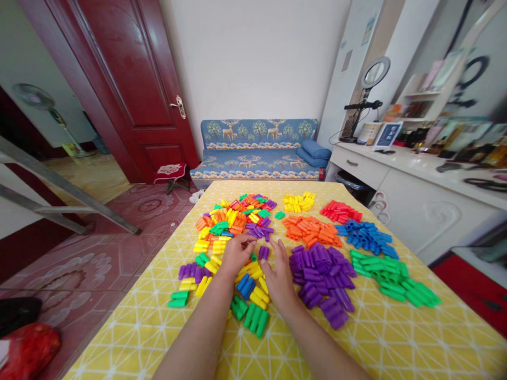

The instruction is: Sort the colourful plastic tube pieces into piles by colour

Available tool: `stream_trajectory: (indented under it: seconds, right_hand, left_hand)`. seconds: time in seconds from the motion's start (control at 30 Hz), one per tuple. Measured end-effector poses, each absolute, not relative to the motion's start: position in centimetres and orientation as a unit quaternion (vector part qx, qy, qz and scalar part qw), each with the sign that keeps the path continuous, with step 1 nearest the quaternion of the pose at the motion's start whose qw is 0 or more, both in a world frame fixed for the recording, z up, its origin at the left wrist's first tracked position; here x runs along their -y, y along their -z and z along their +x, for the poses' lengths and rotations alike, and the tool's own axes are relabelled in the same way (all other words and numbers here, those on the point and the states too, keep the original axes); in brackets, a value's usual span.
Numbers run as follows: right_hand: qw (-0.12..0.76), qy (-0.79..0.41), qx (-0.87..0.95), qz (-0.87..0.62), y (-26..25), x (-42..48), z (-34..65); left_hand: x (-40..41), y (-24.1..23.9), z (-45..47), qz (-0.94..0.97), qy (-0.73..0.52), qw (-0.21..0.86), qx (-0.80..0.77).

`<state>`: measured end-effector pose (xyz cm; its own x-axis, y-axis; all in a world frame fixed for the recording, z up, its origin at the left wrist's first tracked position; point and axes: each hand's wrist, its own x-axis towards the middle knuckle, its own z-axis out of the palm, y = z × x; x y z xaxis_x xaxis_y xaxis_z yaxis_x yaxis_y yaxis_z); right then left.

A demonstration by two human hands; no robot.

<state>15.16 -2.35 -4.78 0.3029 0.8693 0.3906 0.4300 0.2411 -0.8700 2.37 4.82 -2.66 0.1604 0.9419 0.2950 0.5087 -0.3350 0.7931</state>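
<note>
A mixed heap of small plastic blocks (232, 221) in several colours lies on the yellow patterned tablecloth (277, 348). To its right sit sorted piles: yellow (298, 202), red (340, 211), orange (311, 230), blue (366, 236), purple (321, 272) and green (390, 274). My left hand (236, 254) rests on the near edge of the mixed heap, fingers curled over blocks I cannot make out. My right hand (279, 274) lies beside it with fingers stretched forward, just short of a purple block (263, 252) and left of the purple pile.
A dark red door (130, 84) stands open at the left over a red tiled floor. A blue patterned sofa (257, 150) sits beyond the table. A white counter (415, 174) with a ring light and bottles runs along the right. A metal ladder (59, 195) lies on the floor.
</note>
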Motion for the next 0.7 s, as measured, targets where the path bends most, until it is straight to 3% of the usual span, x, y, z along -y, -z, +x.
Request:
stream_trajectory:
  seconds: [0.23, 0.57, 0.7]
  right_hand:
    - [0.564, -0.23, 0.571, -0.55, 7.3, 1.2, 15.4]
    - [0.582, -0.237, 0.557, -0.544, 7.0, 1.2, 15.8]
    - [0.582, -0.264, 0.565, -0.521, 6.1, 1.5, 15.8]
  left_hand:
    - [-4.6, 3.0, 2.4, 0.778, -0.334, 0.248, -0.47]
    - [-4.6, 3.4, 2.6, 0.726, -0.403, 0.429, -0.354]
    - [-4.4, 2.5, 2.7, 0.743, -0.42, 0.364, -0.373]
